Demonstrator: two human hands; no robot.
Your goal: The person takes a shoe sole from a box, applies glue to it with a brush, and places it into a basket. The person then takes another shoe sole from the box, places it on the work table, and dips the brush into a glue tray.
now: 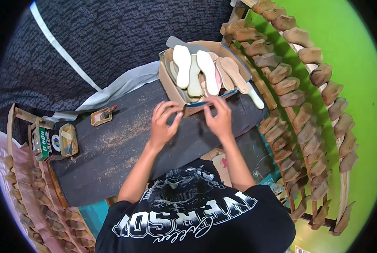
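A cardboard box (170, 82) stands at the far right of the dark table, filled with shoe insoles. Two white insoles (208, 72) lie on top, among grey and tan ones (234, 72). My left hand (164, 125) is at the box's near left corner, thumb apart from its curved fingers. My right hand (218, 119) is by the near edge, its fingers bent and parted, fingertips overlapping the rim in view. Nothing shows in either hand; whether the fingertips touch the cardboard I cannot tell.
One white insole (255, 96) lies right of the box. Wood shavings (123, 137) litter the table (91, 177). A small tray (102, 116), a cut-open container (68, 140) and a green-and-white box (40, 143) sit left. Racks of wooden shoe lasts (287, 86) line the right, more lasts (49, 213) lower left.
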